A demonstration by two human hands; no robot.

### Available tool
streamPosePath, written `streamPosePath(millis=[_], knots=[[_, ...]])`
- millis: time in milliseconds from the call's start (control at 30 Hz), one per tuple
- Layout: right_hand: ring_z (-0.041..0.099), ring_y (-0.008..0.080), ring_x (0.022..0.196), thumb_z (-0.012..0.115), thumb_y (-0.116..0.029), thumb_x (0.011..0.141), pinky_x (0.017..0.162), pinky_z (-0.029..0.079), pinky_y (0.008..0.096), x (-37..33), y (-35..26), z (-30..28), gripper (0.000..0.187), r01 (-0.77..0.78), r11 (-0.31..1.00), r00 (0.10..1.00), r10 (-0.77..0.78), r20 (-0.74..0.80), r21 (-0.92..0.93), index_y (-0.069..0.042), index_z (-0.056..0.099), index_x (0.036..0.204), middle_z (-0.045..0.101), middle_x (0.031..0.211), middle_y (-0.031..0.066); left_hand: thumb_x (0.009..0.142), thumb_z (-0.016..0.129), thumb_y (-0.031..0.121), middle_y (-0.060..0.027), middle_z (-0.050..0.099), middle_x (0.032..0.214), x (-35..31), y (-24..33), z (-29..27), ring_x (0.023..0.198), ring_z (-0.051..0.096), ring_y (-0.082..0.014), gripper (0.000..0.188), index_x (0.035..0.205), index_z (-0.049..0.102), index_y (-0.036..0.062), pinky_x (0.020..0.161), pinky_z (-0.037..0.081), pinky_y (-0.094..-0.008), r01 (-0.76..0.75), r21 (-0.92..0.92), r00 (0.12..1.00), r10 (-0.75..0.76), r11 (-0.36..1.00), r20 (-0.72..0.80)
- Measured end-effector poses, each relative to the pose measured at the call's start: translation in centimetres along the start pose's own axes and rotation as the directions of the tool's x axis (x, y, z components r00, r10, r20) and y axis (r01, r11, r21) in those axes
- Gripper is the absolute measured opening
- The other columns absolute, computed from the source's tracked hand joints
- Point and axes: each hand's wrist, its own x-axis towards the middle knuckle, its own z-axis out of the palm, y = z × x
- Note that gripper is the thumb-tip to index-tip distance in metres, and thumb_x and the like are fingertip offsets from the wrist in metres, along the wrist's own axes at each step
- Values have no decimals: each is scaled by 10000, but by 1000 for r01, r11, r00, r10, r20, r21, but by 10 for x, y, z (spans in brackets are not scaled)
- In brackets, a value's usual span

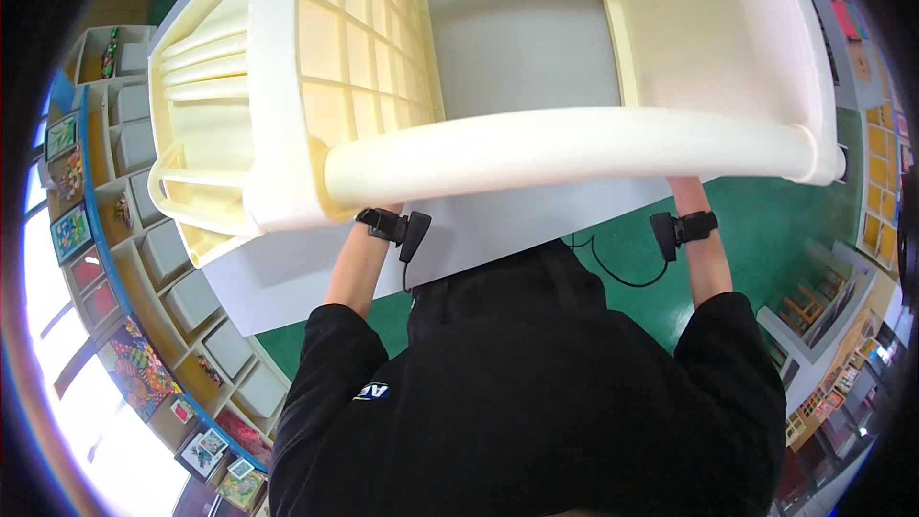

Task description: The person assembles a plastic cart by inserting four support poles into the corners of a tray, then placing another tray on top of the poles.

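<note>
A large cream plastic frame [574, 148] fills the upper view, its thick rounded crossbar running left to right in front of me. The left side panel [347, 33] has a ribbed grid on its inner face, and the right panel [732, 29] is smooth. My left forearm [352, 273] reaches up beneath the crossbar's left end. Toward its right part goes my right forearm [706, 263]. The crossbar hides both hands, so I cannot see whether they touch or hold the frame. Each wrist wears a black strap with a small device, the left [392, 228] and the right [682, 230].
Under the frame is a pale grey tabletop [287, 278], its near edge close to my body. Black cables hang from the wrist devices. Shelving with grey bins [191, 302] lines the left over a green floor [632, 263]. Low furniture [814, 302] stands at the right.
</note>
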Motion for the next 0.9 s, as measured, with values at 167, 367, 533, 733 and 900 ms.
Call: streamPosePath(millis=[167, 367, 533, 733, 900], knots=[[422, 194, 1059, 405, -159, 854, 895, 336, 308, -32, -38, -8, 339, -27, 1000, 1000, 27, -1, -3, -1, 403, 1154, 452, 1141, 106, 852, 426, 320, -58, 380, 1237, 4, 10, -20, 1110, 391, -196, 456, 1232, 321, 92, 918, 346, -356, 28, 68, 1000, -28, 997, -6], [426, 184, 1051, 393, -182, 863, 892, 340, 304, -40, -51, -5, 344, -11, 1000, 1000, 11, -19, -18, -7, 404, 1158, 457, 1135, 97, 852, 426, 328, -57, 369, 1247, 20, 17, -16, 1121, 378, -193, 465, 1236, 316, 90, 929, 332, -353, 30, 139, 999, -35, 990, 31], [430, 175, 1045, 383, -201, 870, 889, 343, 300, -14, -28, 4, 348, 40, 996, 999, -43, -33, -73, -12, 405, 1162, 461, 1129, 91, 852, 426, 335, -56, 360, 1255, 16, 8, 2, 1131, 367, -189, 473, 1239, 313, 88, 938, 320, -350, 17, 223, 997, -34, 975, 72], [434, 165, 1037, 371, -224, 879, 886, 347, 296, 7, -2, 24, 355, 270, 796, 954, -296, 40, -541, -18, 406, 1166, 466, 1123, 82, 852, 426, 344, -56, 350, 1265, -3, 10, 20, 1143, 354, -185, 482, 1242, 308, 86, 949, 306, -347, -79, 350, 993, 44, 933, 107], [479, 146, 971, 345, -278, 891, 853, 368, 285, 8, -45, 29, 371, 92, 976, 987, -63, -146, 199, -33, 417, 1160, 509, 1064, 68, 856, 415, 346, -55, 353, 1265, -35, 44, 50, 1155, 341, -180, 482, 1247, 304, 87, 958, 289, -343, -219, 314, 975, 223, 924, 24]])
